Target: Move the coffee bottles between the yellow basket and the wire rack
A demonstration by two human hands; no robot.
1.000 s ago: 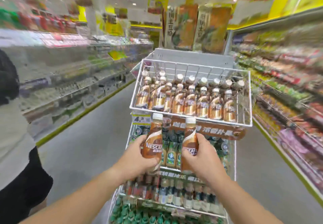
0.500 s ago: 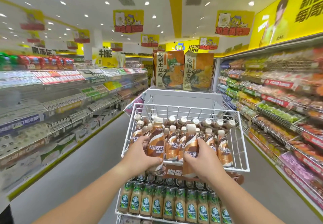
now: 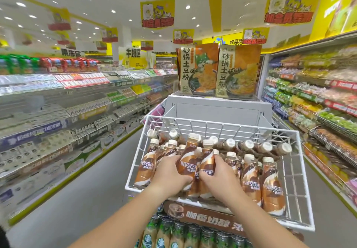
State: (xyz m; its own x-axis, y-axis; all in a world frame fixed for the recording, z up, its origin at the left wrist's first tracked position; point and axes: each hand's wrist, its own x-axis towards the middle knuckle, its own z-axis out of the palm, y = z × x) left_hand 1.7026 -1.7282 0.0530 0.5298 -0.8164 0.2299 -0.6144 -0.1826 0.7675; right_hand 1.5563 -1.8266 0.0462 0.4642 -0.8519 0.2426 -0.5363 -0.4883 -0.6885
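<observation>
Coffee bottles are going into the wire rack (image 3: 301,172) at lower centre of the frame: our left hand (image 3: 171,174) and right hand (image 3: 217,178) each clamp one bottle (image 3: 188,162), (image 3: 206,163) among the standing rows, so next we judge they need seating upright, then releasing.

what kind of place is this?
A supermarket aisle, most likely. Stocked shelves line both sides, promo signs hang from the ceiling, and both hands, left and right, hold coffee bottles in a white wire rack.

A supermarket: stocked aisle shelves (image 3: 81,100), hanging signs (image 3: 157,13).
</observation>
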